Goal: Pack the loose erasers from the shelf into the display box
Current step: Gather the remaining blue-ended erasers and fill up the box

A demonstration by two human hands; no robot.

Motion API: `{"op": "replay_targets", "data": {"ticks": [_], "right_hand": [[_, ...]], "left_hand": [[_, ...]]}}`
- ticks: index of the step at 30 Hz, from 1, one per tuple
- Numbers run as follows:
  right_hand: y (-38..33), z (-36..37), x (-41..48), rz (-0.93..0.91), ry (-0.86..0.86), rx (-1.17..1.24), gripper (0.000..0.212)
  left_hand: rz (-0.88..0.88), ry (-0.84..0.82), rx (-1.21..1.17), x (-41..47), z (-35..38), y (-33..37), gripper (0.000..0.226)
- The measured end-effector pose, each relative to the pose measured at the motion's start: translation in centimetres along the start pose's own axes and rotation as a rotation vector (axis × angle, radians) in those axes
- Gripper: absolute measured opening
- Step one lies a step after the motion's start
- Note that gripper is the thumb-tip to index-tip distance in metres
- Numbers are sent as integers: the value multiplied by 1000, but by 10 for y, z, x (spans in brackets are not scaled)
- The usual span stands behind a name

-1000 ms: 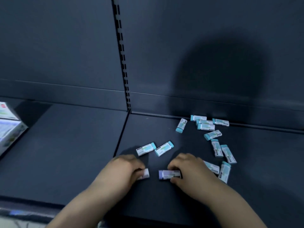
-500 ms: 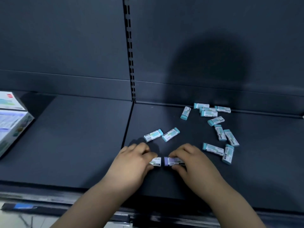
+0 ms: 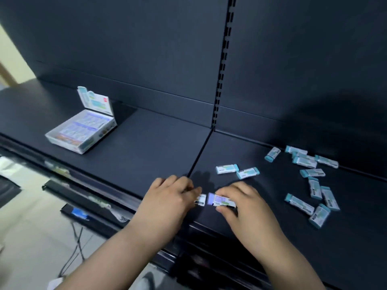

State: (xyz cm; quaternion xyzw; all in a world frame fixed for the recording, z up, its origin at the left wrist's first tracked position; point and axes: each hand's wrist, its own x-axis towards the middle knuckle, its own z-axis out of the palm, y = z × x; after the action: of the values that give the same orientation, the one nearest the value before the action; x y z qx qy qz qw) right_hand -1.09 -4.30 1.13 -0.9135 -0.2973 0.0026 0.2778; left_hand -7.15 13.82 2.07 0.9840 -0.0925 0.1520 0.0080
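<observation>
Shelf (image 3: 150, 147): dark, two panels meeting at a seam (image 3: 201, 151).
Left panel: a box (image 3: 83, 130) standing open, its lid (image 3: 96, 101) upright at the back.
Right panel: erasers (image 3: 312, 173) lying flat and scattered, two near the seam, the rest spread from back wall to front.

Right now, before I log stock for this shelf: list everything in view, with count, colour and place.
loose erasers: about twelve, white with teal ends, scattered on the right bay, some overlapping near the back
white eraser: one, near the shelf's front edge
purple-ended eraser: one, white, just right of it
display box: one, white, printed flap up, left bay
shelf: one, dark, two bays
slotted upright: one, black, between the back panels
floor: pale, lower left
left hand: one, pinches the white eraser
right hand: one, pinches the purple-ended eraser
</observation>
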Motion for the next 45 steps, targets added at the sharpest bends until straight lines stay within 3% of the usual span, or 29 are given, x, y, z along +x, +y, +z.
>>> {"op": "replay_targets", "data": {"ticks": [9,23,27,30,39,45], "right_hand": [[-59,41,34,-40,-24,64,22],[-206,156,151,145,46,136,15],[-213,161,160,193,67,134,16],[-217,167,170,190,76,172,17],[-236,168,206,83,31,265,21],[-258,187,224,65,23,283,21]], "left_hand": [[-32,103,7,-30,-10,-74,36],[42,76,-153,-54,-7,-326,41],[56,70,-193,-52,-1,-350,40],[55,82,-201,-52,5,-358,22],[-91,72,-153,-50,-17,-391,35],[-69,59,-166,-49,-10,-413,26]]}}
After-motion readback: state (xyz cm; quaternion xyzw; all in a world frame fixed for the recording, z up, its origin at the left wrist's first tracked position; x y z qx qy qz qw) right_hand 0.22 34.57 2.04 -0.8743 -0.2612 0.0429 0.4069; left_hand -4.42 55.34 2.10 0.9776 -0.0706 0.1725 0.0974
